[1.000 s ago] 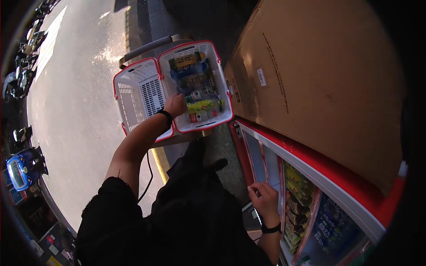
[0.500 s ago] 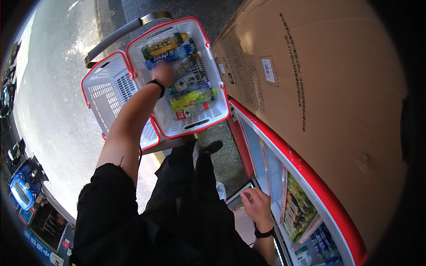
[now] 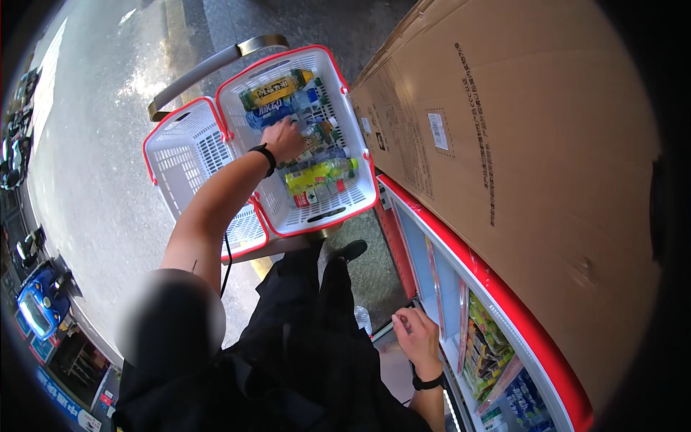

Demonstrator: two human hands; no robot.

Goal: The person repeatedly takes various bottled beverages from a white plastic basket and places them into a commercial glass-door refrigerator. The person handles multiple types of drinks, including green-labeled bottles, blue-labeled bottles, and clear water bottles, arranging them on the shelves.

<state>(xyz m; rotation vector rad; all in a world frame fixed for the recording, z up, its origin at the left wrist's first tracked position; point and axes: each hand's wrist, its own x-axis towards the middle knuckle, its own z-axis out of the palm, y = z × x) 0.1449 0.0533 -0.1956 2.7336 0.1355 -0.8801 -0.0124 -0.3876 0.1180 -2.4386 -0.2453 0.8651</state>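
My left hand (image 3: 286, 140) reaches down into a white plastic basket (image 3: 368, 191) with a red rim. Its fingers are curled around the near end of a drink bottle with a green label (image 3: 321, 135), partly covering it. Beyond the hand lie a bottle with a yellow label (image 3: 276, 89) and a blue-labelled bottle (image 3: 271, 113). On the nearer side is a bright yellow-green bottle (image 3: 317, 175), beside a clear one with a red and white label (image 3: 314, 194). My right hand (image 3: 417, 335), loosely closed with nothing visible in it, hangs beside the open drinks cooler.
A second white basket (image 3: 167, 144) adjoins on the left, under a grey curved handle (image 3: 194, 75). To the right stands a red-edged cooler (image 3: 497, 288) with stocked shelves, and a large cardboard box (image 3: 518, 144) above it. A clear bottle (image 3: 362, 319) is near my legs.
My left hand has moved from beside the blue-labelled bottle toward the middle of the basket, onto the green-labelled bottle. The view has shifted slightly. My right hand stays by the cooler.
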